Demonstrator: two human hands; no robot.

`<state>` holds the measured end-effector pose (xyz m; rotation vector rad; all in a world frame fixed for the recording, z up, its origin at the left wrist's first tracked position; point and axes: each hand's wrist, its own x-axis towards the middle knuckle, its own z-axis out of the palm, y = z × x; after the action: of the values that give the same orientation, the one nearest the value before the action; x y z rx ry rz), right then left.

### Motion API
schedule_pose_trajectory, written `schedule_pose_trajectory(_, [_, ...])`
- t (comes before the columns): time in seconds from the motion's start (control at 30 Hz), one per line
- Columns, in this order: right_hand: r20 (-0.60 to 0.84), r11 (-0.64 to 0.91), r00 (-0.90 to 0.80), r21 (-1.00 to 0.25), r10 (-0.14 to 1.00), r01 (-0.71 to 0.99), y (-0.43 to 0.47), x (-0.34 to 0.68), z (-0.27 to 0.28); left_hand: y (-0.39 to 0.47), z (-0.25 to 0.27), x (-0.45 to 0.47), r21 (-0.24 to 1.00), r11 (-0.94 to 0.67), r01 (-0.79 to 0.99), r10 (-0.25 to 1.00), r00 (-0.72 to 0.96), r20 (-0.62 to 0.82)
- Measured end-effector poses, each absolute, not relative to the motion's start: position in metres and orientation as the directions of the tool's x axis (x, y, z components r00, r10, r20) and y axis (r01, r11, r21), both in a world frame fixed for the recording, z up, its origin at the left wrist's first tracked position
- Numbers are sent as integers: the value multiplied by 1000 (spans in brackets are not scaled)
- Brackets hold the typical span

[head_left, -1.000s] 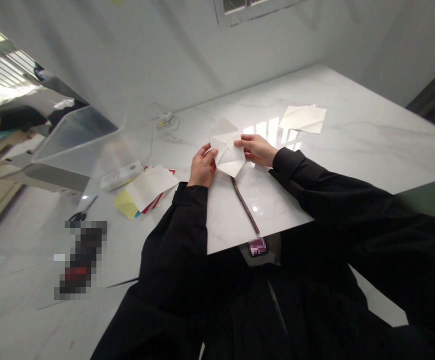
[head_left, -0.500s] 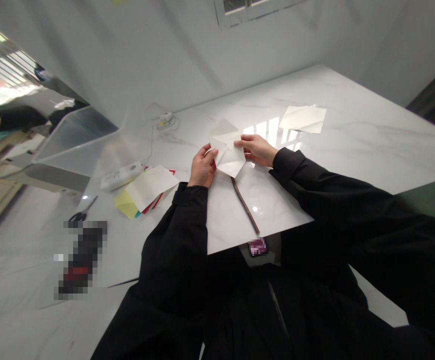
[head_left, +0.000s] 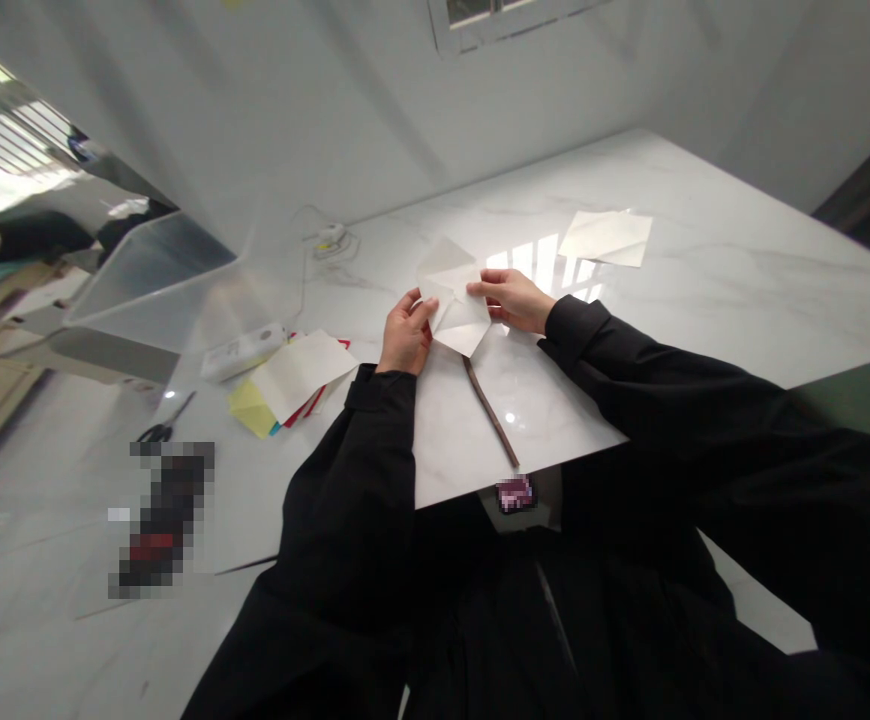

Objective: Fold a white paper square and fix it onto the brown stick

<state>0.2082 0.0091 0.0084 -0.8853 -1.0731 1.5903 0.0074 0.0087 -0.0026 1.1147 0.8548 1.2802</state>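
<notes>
A white sheet of paper [head_left: 465,325], folded in along several creases, is held up between both hands over the table. My left hand [head_left: 407,333] pinches its left edge, thumb on top and fingers behind. My right hand [head_left: 514,298] grips its right edge the same way, with the thumb hidden or hard to make out. Below the paper a thin brown stick [head_left: 491,412] lies on the tabletop, its upper end meeting the paper's lower corner in view. Whether the two touch I cannot tell.
Sheets of white, yellow and red paper [head_left: 296,375] lie at left beside a white power strip [head_left: 244,352]. Black scissors [head_left: 156,432] and a translucent bin [head_left: 157,270] are farther left. More pale sheets [head_left: 606,238] rest at back right on the white marbled table [head_left: 742,270].
</notes>
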Motion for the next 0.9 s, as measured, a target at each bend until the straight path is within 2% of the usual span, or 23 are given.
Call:
schedule_pose_trajectory(0.47, [-30, -112, -272, -949, 962, -294, 10, 207, 7, 11, -10, 8, 959, -88, -271, 972, 188, 143])
schedule_pose_trajectory(0.53, [-18, -85, -293, -972, 956, -218, 12, 207, 4, 10, -10, 8, 958, -87, -274, 975, 174, 139])
schedule_pose_trajectory(0.67, [15, 46, -317, -995, 948, 89, 14, 208, 2, 8, -8, 7, 955, -81, -286, 979, 154, 129])
schedule_pose_trajectory(0.73, [26, 75, -309, -986, 951, 147, 13, 209, 3, 6, -6, 7, 951, -73, -300, 982, 145, 121])
schedule_pose_trajectory(0.9, [18, 26, -326, -1000, 945, 18, 11, 209, 5, 3, -4, 8, 949, -50, -312, 986, 134, 96])
